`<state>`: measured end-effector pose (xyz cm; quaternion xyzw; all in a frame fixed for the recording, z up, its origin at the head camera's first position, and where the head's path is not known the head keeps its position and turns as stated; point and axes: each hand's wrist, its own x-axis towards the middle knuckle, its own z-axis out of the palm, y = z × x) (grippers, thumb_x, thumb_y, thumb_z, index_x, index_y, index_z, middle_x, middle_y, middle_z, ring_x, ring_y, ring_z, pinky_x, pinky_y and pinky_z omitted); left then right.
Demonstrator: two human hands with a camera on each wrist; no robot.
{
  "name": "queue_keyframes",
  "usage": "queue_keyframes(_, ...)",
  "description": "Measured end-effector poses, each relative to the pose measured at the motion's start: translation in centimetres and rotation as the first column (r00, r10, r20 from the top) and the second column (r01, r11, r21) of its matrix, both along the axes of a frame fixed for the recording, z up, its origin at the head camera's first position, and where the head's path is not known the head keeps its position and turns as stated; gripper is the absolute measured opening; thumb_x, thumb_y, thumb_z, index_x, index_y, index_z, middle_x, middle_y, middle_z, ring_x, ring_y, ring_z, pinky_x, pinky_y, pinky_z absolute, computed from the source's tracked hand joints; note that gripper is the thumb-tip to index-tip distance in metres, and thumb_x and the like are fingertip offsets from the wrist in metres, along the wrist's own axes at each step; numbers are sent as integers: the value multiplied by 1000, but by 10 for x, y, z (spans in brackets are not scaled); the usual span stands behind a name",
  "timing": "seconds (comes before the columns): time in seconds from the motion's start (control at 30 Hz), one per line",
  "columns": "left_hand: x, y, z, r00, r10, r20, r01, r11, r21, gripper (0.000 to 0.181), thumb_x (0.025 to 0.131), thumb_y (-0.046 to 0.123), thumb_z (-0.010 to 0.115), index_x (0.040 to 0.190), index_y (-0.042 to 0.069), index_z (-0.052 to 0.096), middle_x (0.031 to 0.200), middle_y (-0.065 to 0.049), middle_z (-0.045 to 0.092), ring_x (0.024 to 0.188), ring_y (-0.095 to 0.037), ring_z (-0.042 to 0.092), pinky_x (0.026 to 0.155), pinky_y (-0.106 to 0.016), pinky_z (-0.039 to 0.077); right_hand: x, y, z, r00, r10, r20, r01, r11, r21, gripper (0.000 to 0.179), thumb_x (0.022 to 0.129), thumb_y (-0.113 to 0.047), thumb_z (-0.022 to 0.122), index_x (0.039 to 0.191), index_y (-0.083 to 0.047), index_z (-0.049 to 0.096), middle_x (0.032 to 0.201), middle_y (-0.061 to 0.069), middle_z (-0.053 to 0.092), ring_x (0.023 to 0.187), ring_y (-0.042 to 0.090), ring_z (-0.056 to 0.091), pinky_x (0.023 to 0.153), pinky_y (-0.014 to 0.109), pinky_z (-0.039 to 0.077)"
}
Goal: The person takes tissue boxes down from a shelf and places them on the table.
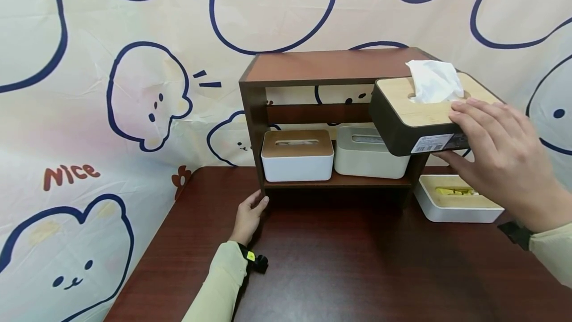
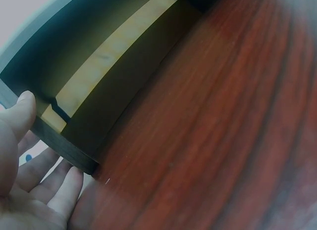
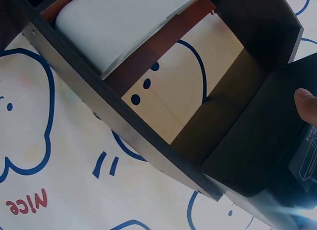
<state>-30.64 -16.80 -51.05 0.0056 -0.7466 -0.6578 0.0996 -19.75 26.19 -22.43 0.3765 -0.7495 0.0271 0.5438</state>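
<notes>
My right hand (image 1: 507, 153) grips a black tissue box (image 1: 397, 123) with a light wooden lid and a white tissue poking out. This box is raised in front of the right end of a brown two-tier shelf (image 1: 321, 66), overlapping its top edge in the head view. In the right wrist view my thumb (image 3: 306, 107) lies on the dark box (image 3: 252, 145). Down at the shelf's lower left corner, my left hand (image 1: 248, 217) holds the side panel (image 2: 69, 149), thumb on the inner face and fingers (image 2: 47, 173) outside.
On the shelf's lower board stand a white tissue box (image 1: 297, 169) with a brown lid and a grey-green one (image 1: 371, 160). A white box (image 1: 464, 215) with yellow contents sits right of the shelf on the dark red table (image 1: 339, 272). Behind hangs a bear-print cloth (image 1: 147, 188).
</notes>
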Motion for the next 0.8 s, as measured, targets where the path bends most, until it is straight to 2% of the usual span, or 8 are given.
queue_keyframes(0.5, 1, 1, 1, 1000, 5, 7, -5, 1000, -1, 46, 96, 23, 65, 138, 6, 55, 133, -13, 57, 122, -26, 52, 95, -44, 47, -1, 5, -8, 1000, 11, -10, -12, 999, -38, 56, 102, -42, 45, 117, 10, 60, 120, 26, 62, 105, 48, 56, 107, 49, 35)
queue_keyframes(0.8, 0, 1, 0, 1000, 1, 13, -1, 1000, 2, 49, 96, 25, 65, 139, 5, 53, 135, -14, 55, 123, -26, 51, 95, -43, 47, -5, 12, -14, 999, 22, -33, -24, 998, -63, 55, 99, -43, 49, 120, 7, 60, 123, 22, 62, 109, 45, 57, 105, 50, 35)
